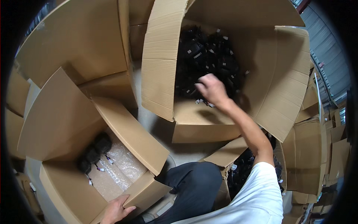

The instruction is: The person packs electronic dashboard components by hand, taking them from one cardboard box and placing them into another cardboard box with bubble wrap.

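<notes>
My left hand (pixel 116 210) grips the near edge of an open cardboard box (pixel 71 190) at the lower left, its thumb apart from the fingers across the rim. Inside that box, a short row of black rounded parts (pixel 93 151) with wires and white connectors lies along the left side on bubble wrap (pixel 125 164). My right hand (pixel 213 89) reaches over the near wall of a larger cardboard box (pixel 160 59), its fingers loosely bent and apart, with nothing visible in them. Just beyond and beneath it is a heap of similar black parts (pixel 209 56) with white connectors.
Under my right arm stands another open box (pixel 227 149) with more black wired parts (pixel 240 173). A large box (pixel 82 41) stands at the upper left. More cardboard (pixel 305 156) is stacked at the right. My bent knee (pixel 205 175) is between the boxes.
</notes>
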The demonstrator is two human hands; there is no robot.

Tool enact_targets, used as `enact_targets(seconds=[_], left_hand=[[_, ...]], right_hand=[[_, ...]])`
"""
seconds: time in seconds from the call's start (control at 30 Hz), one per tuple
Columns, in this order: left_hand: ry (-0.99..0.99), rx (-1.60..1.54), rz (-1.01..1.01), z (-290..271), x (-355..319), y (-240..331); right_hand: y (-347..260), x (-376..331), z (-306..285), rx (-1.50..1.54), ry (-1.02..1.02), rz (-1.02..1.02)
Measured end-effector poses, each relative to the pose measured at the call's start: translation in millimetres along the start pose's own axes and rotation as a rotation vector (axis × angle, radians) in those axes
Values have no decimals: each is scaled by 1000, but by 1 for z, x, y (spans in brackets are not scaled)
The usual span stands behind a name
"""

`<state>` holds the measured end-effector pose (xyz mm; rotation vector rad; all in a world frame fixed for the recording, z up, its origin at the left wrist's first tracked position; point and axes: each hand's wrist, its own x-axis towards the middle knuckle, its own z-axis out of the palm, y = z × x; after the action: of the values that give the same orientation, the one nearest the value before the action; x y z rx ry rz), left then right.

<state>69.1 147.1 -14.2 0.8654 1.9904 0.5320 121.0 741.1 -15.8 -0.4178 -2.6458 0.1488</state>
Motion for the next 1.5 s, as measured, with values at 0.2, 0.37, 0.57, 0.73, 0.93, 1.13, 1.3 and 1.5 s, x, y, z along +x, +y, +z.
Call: enact_targets(seconds=[0.2, 0.37, 0.57, 0.73, 0.93, 1.13, 1.3, 1.5], left_hand=[[-16, -31, 4, -3, 8, 2], [-6, 5, -10, -2, 12, -3], [-6, 42, 3, -1, 9, -12], [3, 21, 35, -1, 10, -16], [-11, 9, 14, -1, 12, -12], [47, 26, 27, 3, 7, -18], [61, 15, 54, 2, 3, -15], [106, 107, 71, 3, -1, -12]], right_hand=[[158, -75, 35, -616, -397, 232], [193, -91, 86, -1005, -515, 186], [216, -72, 84, -1007, -694, 289], [234, -93, 82, -987, -577, 247], [237, -95, 91, -985, -335, 187], [220, -98, 61, -834, -301, 104], [186, -103, 10, -775, -245, 81], [110, -97, -49, -619, -7, -118]])
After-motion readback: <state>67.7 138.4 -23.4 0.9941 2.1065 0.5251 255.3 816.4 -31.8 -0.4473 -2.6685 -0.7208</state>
